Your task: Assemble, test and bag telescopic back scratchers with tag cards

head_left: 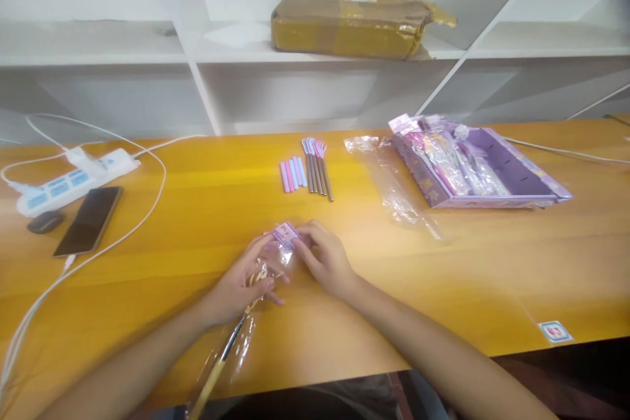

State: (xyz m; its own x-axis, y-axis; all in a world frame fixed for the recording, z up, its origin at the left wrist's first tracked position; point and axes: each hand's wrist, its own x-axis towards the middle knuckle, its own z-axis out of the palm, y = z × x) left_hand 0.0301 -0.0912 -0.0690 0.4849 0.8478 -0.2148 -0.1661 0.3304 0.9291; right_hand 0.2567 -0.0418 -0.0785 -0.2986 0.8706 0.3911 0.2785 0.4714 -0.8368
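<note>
Near the table's front edge, my left hand is closed around a clear plastic package with a yellow-handled tool in it, which slants down toward the edge. A small purple printed card tops the package. My right hand pinches that card from the right with thumb and fingers. Beyond my hands lie several pink and blue sticks, beside several metallic rods with curled pink and blue tops.
A purple open box at the right holds wrapped items, with clear wrappers beside it. At the left are a power strip, a phone and white cables. A taped carton sits on the shelf behind.
</note>
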